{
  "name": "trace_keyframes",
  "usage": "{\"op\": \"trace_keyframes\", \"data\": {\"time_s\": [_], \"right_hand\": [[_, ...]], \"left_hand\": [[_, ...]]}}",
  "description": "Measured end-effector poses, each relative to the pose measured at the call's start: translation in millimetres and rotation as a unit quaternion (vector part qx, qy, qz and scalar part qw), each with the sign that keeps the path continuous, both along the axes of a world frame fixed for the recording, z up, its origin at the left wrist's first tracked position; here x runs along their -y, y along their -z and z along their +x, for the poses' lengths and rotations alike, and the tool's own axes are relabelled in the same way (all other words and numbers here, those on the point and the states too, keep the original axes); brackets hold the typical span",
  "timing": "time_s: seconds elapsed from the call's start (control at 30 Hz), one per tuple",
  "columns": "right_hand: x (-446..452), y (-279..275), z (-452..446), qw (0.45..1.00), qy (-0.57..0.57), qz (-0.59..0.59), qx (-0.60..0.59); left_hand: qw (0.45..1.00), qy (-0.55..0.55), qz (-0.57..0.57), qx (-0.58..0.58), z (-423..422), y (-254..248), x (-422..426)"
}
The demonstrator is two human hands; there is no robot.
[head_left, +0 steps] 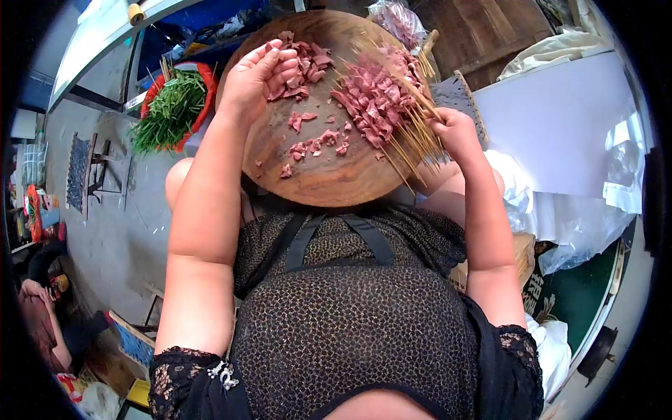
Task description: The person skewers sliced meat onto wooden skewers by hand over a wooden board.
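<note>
A round wooden chopping board (308, 182) rests over the lap. My left hand (255, 78) is at its far left, fingers curled and fingertips pinched beside a pile of raw meat pieces (308, 66); whether a piece is between them I cannot make out. My right hand (456, 131), at the board's right edge, is closed on a bamboo skewer (409, 80) that slants up to the left. Beneath it lies a heap of skewered meat (374, 98), its bare stick ends (413, 150) fanned towards me. Small meat scraps (315, 143) are scattered mid-board.
Left of the board stands a red-rimmed bag of cut green vegetables (171, 112). A plastic bag (397, 22) lies behind the board. To the right are a white panel (553, 126) and clear plastic sheeting (588, 227). Another person (52, 315) sits at the far left.
</note>
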State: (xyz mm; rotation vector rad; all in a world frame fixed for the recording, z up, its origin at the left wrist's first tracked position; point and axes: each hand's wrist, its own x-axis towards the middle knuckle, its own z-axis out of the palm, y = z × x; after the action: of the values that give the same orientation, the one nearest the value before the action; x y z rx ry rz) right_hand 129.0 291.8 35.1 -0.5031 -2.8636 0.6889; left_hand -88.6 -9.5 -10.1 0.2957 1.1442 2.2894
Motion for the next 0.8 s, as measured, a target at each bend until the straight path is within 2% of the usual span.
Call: {"op": "trace_keyframes", "data": {"time_s": [0.1,0.17,0.2,0.23,0.3,0.37,0.43,0.47,0.63,0.7,0.77,0.8], "right_hand": [[5.2,-3.8,-3.9,0.999,-0.028,0.023,0.030],[18.0,-19.3,2.1,0.991,0.053,-0.106,-0.056],[30.7,-28.9,6.3,0.977,0.051,-0.198,-0.067],[44.6,-32.2,11.5,0.976,0.049,-0.200,-0.066],[74.0,-33.1,18.7,0.891,0.037,-0.450,-0.044],[101.3,-7.4,20.8,0.864,0.005,-0.502,-0.031],[124.8,-6.4,20.7,0.824,0.046,-0.560,0.077],[130.3,8.9,19.4,0.801,0.040,-0.592,0.083],[140.0,33.7,10.3,0.807,0.037,-0.575,0.128],[143.3,33.4,9.8,0.808,0.036,-0.572,0.138],[147.9,27.4,11.4,0.792,0.060,-0.602,0.086],[147.9,25.9,10.9,0.803,0.052,-0.589,0.074]], "left_hand": [[0.999,-0.010,-0.027,0.027,3.7,-1.8,6.7],[0.999,-0.024,-0.028,0.036,4.6,-1.0,12.7],[0.998,-0.035,-0.026,0.044,4.5,-0.7,14.7],[0.997,-0.044,-0.023,0.052,6.3,-3.5,15.5],[0.997,-0.026,-0.021,0.073,12.4,-8.0,13.1],[0.996,-0.012,-0.021,0.082,17.4,-5.1,9.0],[0.995,-0.022,-0.023,0.097,23.0,-2.7,3.5],[0.995,-0.012,-0.001,0.097,22.4,2.8,2.9],[0.998,0.012,0.006,0.058,18.7,11.4,7.4],[0.993,-0.027,0.010,0.114,20.5,8.0,6.9],[0.994,-0.023,0.010,0.110,19.4,8.9,6.1],[0.994,-0.025,0.002,0.106,18.7,9.8,5.4]]}}
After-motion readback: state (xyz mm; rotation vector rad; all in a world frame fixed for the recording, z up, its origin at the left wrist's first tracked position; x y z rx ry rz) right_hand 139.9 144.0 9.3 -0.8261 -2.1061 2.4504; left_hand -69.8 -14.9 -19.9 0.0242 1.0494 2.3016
